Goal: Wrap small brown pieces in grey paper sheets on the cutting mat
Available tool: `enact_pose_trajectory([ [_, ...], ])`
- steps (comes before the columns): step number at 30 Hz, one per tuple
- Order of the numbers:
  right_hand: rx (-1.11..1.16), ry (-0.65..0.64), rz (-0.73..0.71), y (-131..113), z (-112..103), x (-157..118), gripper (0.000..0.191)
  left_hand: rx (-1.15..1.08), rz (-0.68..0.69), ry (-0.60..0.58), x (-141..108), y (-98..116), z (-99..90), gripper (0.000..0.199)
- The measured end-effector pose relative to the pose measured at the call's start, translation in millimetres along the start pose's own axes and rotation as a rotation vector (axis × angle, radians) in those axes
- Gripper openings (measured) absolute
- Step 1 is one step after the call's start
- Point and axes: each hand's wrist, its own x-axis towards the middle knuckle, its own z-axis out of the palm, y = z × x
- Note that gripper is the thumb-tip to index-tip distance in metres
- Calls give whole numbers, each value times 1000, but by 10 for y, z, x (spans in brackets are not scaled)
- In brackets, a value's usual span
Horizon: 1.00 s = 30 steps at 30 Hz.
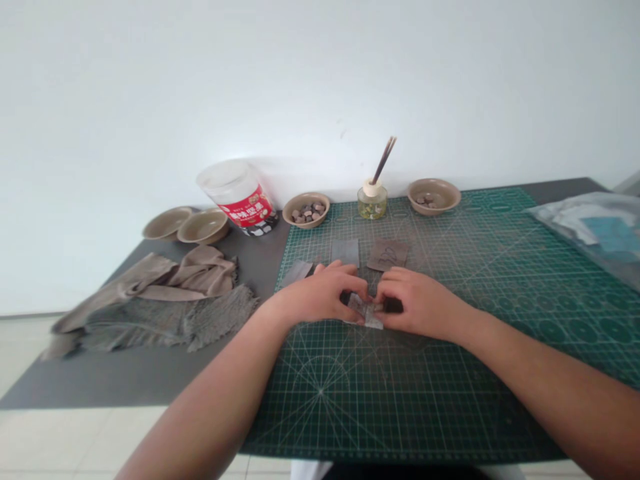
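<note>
Over the cutting mat, my left hand and my right hand meet, thumbs and index fingers pinched close together. Between the fingertips is a small light grey sheet, its lower edge showing below my thumbs. Both hands touch it; any smaller piece held there is mostly hidden by the fingers. Just beyond the hands lie a grey square sheet and a brown square sheet with dark handwriting, both like sandpaper. Another grey sheet lies left of my left hand, partly covered by it.
The green cutting mat covers the table's right side. Along the wall stand a bowl of small brownish pieces, a reed diffuser, a bowl with few pieces, a plastic jar and two bowls. Cloths lie left, a plastic bag right.
</note>
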Motion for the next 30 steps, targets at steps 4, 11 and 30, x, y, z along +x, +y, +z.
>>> enact_pose_trajectory([
  [4,18,-26,-60,1,7,2,12,7,-2,4,0,7,-3,26],
  [11,9,-37,9,-12,7,-22,14,1,10,6,-4,6,-8,27],
  [30,44,-48,-66,-5,41,-30,10,22,19,34,-12,-3,11,23],
])
